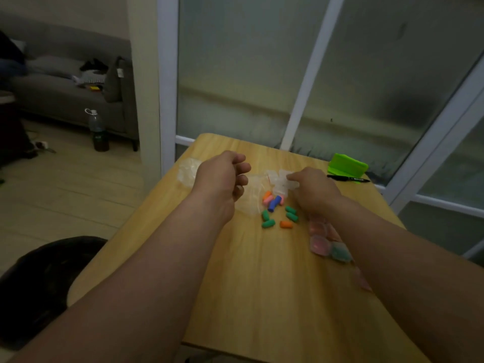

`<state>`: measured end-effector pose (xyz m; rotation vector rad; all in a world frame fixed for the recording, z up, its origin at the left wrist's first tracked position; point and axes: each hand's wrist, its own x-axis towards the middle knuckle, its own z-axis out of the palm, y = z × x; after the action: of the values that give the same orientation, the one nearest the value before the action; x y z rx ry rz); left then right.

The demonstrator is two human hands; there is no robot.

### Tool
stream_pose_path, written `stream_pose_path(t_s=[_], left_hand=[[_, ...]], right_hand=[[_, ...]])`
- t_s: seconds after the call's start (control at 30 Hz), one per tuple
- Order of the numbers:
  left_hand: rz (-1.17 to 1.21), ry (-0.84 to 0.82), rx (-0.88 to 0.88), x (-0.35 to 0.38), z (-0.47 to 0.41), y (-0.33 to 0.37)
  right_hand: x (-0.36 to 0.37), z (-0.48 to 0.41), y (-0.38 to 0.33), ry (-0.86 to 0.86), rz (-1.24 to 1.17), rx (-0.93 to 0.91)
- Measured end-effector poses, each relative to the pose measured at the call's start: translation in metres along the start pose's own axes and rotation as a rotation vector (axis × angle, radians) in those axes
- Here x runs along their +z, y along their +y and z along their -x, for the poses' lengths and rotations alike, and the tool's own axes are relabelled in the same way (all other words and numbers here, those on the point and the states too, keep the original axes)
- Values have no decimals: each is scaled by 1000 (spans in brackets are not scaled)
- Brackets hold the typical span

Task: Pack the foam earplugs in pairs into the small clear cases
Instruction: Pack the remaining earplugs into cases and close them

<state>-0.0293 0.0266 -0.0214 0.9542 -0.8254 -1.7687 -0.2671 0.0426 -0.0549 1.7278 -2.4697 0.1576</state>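
Both forearms extend from the near edge across the wooden worktop (262,297), putting the hands on either side of the working stock.

1. Left hand (222,176): it hovers above the worktop with the fingers loosely curled. Nothing shows in its grip. It sits just beside a flat clear bag (248,197), probably ready to take an earplug or steady a case.
2. Right hand (311,189): the fingers reach forward onto the cluster of empty clear cases (281,180). Whether they pinch one case or only touch it cannot be told. The step in hand appears to be choosing the next case.
3. Loose earplugs (275,206): orange, pink, blue and green pieces lie in a small scatter between the two hands, just in front of the empty cases. This keeps both reaches short.
4. Filled cases (327,242): a row holding pink and teal contents lies along the right forearm, nearer the person and apart from the loose stock. Finished work is thereby kept from mixing with unpacked pieces.
5. A second crumpled clear bag (188,170) lies beyond the left hand. A green box (347,165) and a black pen (348,178) lie at the far right edge, well apart from the work.
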Motion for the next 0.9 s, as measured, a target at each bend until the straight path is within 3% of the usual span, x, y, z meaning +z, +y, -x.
stream_pose_path(t_s=[0.13, 0.3, 0.4, 0.53, 0.73, 0.9], left_hand=[[-14, -4, -1, 0, -1, 2], [-57, -41, -25, 2, 3, -2], [-131, -101, -32, 4, 11, -3], [-329, -255, -1, 5, 26, -7], [-569, -503, 161, 0, 50, -15], [-558, -580, 184, -7, 68, -16]], right_hand=[[2, 4, 0, 96, 59, 6], [-7, 6, 0, 19, -53, 48], [-24, 19, -2, 88, -269, 32], [-46, 65, -20, 172, -726, 16], [-59, 125, -40, 8, -1324, 117], [-57, 142, -38, -34, -1454, 125]])
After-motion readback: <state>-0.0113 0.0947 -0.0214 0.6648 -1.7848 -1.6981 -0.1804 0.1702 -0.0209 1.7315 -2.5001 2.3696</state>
